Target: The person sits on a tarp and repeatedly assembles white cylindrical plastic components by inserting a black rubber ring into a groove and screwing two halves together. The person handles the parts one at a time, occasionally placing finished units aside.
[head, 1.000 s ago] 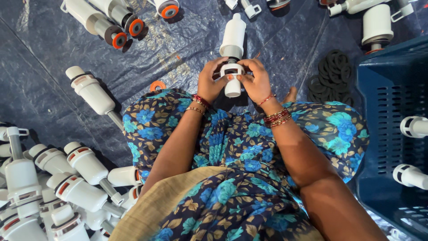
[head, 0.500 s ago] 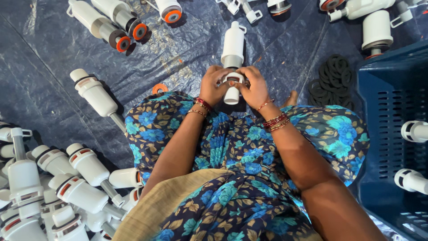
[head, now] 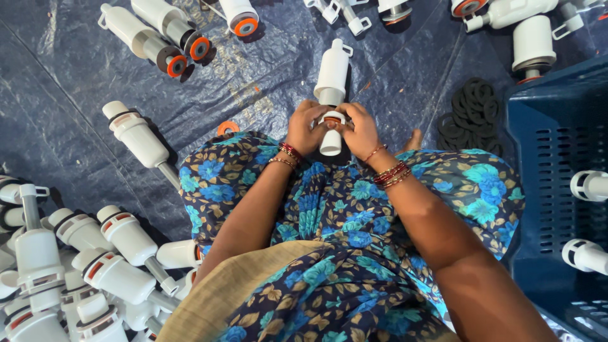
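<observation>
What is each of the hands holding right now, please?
Left hand: closed on the white plastic part.
Right hand: closed on the same part.

White fittings point(head: 95, 272) left, crate point(head: 557, 164) right

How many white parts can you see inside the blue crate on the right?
2. One white part pokes out at the middle of the blue crate, the other lower down. More may lie hidden beyond the picture's edge.
</observation>
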### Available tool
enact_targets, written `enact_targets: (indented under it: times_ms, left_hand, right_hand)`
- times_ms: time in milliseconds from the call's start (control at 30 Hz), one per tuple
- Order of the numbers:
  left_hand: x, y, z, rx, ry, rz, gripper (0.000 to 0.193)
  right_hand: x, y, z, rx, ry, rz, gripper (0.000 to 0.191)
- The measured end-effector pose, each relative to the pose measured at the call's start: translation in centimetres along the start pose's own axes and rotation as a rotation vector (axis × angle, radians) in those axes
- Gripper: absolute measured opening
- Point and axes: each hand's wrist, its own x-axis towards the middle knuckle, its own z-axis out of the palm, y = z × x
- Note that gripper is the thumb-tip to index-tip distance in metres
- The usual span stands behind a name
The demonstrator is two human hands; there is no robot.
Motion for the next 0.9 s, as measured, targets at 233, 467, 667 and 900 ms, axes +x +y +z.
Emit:
enact_targets:
  times_ms: [233, 467, 667, 900]
  left_hand:
    - [0.8, -1.5, 1.5, -0.246, 0.093, -0.066, 0.039]
    - [1.4, -1.2, 1.9, -0.436, 0.095, -0.267, 0.038]
    - [1.9, -0.8, 1.9, -0.535, -0.039, -0.203, 0.040]
    - [1.5, -0.2, 2.0, -0.246, 0.058, -0.150, 0.034]
  right_hand:
    - [0.7, 3.3, 1.1, 0.045, 0.105, 0.058, 0.033]
    - [1.1, 5.0, 0.8, 0.138, 0.120, 0.019, 0.030]
    - [0.7, 4.7, 0.5, 0.222, 0.071, 0.132, 0.030]
    - [0.6, 5.0, 0.1, 0.144, 0.067, 0.033, 0.029]
